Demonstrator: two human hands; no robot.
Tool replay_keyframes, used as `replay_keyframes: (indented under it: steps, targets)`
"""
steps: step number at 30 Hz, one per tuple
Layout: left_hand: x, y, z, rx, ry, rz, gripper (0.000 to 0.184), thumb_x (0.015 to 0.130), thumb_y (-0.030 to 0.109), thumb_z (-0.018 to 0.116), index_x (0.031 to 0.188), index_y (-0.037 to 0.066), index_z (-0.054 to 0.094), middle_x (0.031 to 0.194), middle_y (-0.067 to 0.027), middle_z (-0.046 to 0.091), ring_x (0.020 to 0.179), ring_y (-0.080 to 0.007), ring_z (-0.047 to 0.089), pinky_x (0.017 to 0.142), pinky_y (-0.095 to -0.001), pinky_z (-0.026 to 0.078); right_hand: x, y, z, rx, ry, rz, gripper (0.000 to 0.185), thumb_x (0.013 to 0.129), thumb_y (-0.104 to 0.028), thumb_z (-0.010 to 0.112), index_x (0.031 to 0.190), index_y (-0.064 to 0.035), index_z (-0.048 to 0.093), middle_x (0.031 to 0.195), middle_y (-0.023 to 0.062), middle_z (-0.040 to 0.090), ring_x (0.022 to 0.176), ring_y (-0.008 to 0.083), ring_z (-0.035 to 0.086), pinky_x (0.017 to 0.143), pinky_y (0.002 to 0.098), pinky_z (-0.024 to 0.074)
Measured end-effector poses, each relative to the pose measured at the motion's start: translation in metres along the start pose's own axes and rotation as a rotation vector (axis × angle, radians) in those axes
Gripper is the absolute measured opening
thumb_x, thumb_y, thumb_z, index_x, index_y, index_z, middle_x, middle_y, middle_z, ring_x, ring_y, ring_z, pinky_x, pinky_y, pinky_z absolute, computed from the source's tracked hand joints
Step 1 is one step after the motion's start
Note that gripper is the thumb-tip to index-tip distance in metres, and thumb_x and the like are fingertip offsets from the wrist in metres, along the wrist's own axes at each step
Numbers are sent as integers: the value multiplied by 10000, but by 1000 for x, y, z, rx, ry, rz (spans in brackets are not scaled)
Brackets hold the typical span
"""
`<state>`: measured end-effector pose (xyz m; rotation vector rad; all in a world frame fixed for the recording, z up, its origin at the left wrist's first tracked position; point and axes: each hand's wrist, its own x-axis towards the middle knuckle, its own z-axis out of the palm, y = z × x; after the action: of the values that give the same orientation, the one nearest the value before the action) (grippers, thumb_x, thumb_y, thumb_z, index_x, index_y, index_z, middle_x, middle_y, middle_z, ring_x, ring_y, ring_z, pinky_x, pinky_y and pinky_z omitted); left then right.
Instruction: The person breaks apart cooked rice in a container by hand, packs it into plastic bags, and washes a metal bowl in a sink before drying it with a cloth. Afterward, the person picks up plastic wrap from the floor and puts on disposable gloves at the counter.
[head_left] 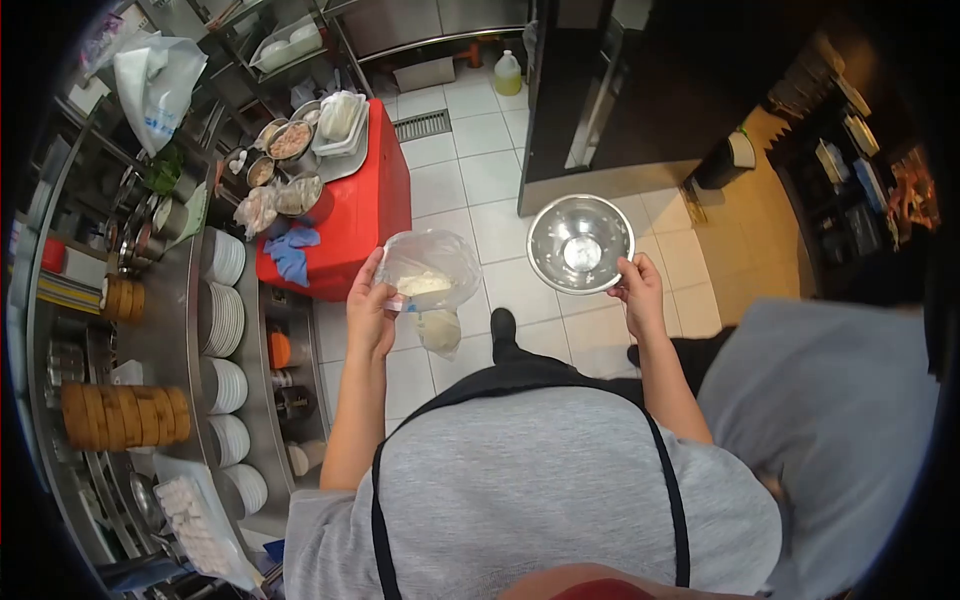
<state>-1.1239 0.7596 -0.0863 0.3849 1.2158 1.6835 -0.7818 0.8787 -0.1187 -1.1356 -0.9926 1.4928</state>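
Note:
My left hand [372, 302] is closed on the edge of a clear plastic bag [432, 262]. White powdery or crumbly stuff lies inside it, and a pale rounded lump [438, 330] in plastic hangs just below; whether it is part of the same bag is unclear. My right hand [638, 284] grips the rim of a shiny metal bowl [580, 244] at its lower right side, thumb on the rim. The bowl's inside faces up and shows small whitish specks. Bag and bowl are apart, both above the tiled floor.
Left stands a red box [385, 200] bearing food bowls and a blue cloth [291, 254]. Stacked plates [227, 322] and bamboo steamers [125, 416] line the left shelves. A person in grey [830, 430] is close at my right. A jug [508, 74] stands on the floor ahead.

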Motion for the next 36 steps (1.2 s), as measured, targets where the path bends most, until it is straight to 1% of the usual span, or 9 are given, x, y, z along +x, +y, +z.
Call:
replay_keyframes:
  steps: [5, 10, 13, 19, 24, 28, 32, 33, 36]
  targets:
    - [109, 41, 12, 0, -12, 59, 600, 699, -97, 453, 1288, 8, 405, 1168, -98, 517, 797, -114, 552, 654, -223, 462, 138, 4, 78, -52, 2, 99, 137, 836, -180, 583, 781, -83, 504, 700, 16, 529, 603, 95, 535, 522, 229, 487]
    - [212, 83, 19, -130, -26, 133, 594, 717, -102, 447, 1300, -4, 380, 1211, -118, 505, 985, -171, 559, 746, -264, 483, 281, 11, 203, 86, -234, 238, 194, 843, -170, 580, 724, -92, 449, 726, 31, 522, 628, 124, 555, 579, 267, 523]
    - [275, 99, 28, -152, 46, 121, 602, 722, -100, 446, 1310, -1, 367, 1195, -128, 511, 909, -148, 567, 704, -244, 481, 373, 21, 267, 139, -246, 291, 156, 852, -159, 563, 768, -86, 454, 780, 54, 542, 642, 148, 567, 592, 269, 523]
    - [423, 129, 15, -160, -42, 11, 607, 732, -111, 438, 1323, 0, 352, 1229, -95, 482, 688, -70, 522, 622, -208, 449, 532, 20, 330, 355, 32, 196, 123, 855, -114, 542, 868, -33, 450, 868, 119, 547, 656, 202, 585, 555, 265, 516]
    - [543, 173, 30, -65, -121, -50, 595, 747, -103, 451, 1325, -1, 357, 1328, -84, 412, 664, -40, 455, 585, -190, 422, 690, -28, 310, 476, 223, -118, 119, 860, -91, 529, 894, 0, 461, 847, 112, 551, 590, 193, 572, 485, 281, 511]
    - [632, 195, 66, -60, -169, -40, 612, 730, -111, 451, 1324, -1, 352, 1281, -118, 451, 647, -65, 495, 595, -202, 452, 788, -94, 263, 744, 742, -347, 111, 867, -89, 511, 908, 13, 497, 780, 106, 566, 562, 169, 564, 489, 250, 523]
    - [717, 202, 116, -63, -129, -10, 615, 732, -111, 428, 1331, -8, 335, 1279, -137, 450, 691, -75, 506, 634, -206, 451, 892, -134, 181, 647, 1032, -468, 219, 853, -111, 536, 963, 77, 516, 779, 118, 581, 554, 170, 570, 495, 236, 521]
    - [743, 196, 115, -51, -219, 3, 615, 733, -111, 423, 1333, -9, 332, 1285, -126, 448, 780, -89, 528, 674, -215, 459, 909, -142, 167, 654, 1056, -446, 198, 848, -69, 528, 963, 90, 500, 826, 139, 571, 590, 195, 580, 517, 249, 535]
    - [808, 192, 166, -82, -169, -27, 611, 736, -108, 431, 1331, -6, 338, 1244, -117, 482, 809, -90, 536, 690, -215, 462, 973, -147, 116, 690, 1096, -495, 237, 834, -2, 526, 1022, 123, 452, 927, 184, 547, 693, 234, 593, 583, 273, 554]
